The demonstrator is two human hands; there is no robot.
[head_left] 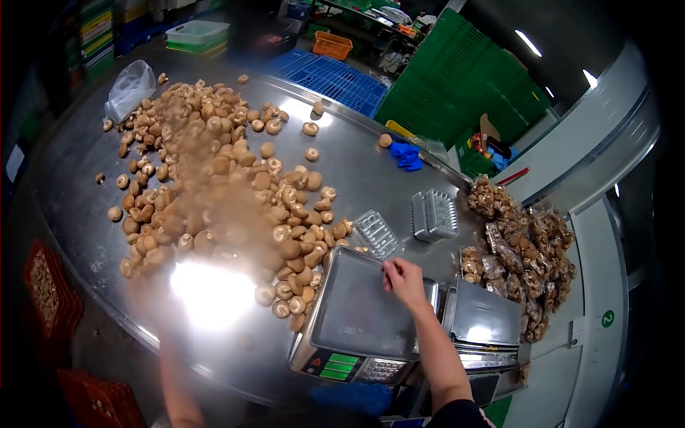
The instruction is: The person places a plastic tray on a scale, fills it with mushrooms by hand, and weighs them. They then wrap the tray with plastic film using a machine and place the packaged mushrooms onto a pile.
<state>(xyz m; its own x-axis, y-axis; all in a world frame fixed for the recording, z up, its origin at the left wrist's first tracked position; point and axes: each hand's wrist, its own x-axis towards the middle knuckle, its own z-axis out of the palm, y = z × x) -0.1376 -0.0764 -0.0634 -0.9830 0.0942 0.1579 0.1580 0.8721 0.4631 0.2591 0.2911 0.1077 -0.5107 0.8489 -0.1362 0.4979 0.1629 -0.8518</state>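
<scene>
My right hand is above the right edge of the scale's dark platform, with its fingers curled together. Right by its knuckles lies a clear plastic tray; what the fingers hold, if anything, is hidden. My left forearm reaches up from the bottom left, and my left hand is lost in blur and glare beside the mushrooms. A large heap of brown mushrooms spreads over the steel table, its middle hazy in this view. Some touch the scale's left side.
Stacked clear trays stand behind the scale. Bagged mushrooms pile up at the right, near a metal-topped machine. A blue glove and a plastic bag lie on the table. Red crates are at the lower left.
</scene>
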